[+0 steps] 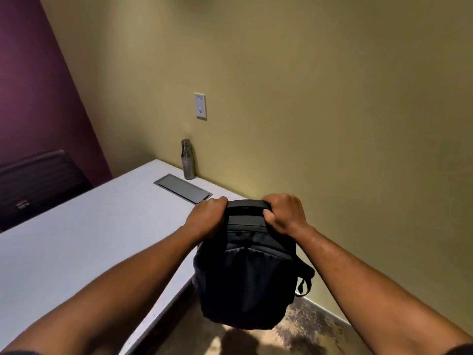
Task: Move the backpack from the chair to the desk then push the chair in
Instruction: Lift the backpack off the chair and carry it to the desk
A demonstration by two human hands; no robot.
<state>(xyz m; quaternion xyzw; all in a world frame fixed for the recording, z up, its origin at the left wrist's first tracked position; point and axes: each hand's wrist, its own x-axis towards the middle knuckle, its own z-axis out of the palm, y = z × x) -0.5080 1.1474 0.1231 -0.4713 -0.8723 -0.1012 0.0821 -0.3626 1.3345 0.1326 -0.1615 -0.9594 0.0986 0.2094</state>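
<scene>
Status: mid-transfer. Both forearms reach forward from the bottom of frame. Black backpack (pixel 247 272) hangs in the air, held at its top end and clear of the carpet below. It sits just past the near right corner of the desk (pixel 76 252), its left side overlapping the desk edge in view; bottom looks to be off the surface, not resting on it.

Left hand (pixel 207 216) has fingers curled tight around the left end of the pack's top; right hand (pixel 284 213) does the same on the right end, thumb pressed on the front face. Two-handed clamp, looks firm.

Done, by my read: pack is lifted off the chair. Left: swing it left over the desktop, set it down, let go, then push the chair in. The chair it came from is not in frame.

Further back on the desk: a flush cable hatch (pixel 183 188), then a steel water bottle (pixel 188 160) by the wall. Plenty of bare desktop nearer than both for landing. Another dark chair (pixel 38 180) stands at the far left side.
</scene>
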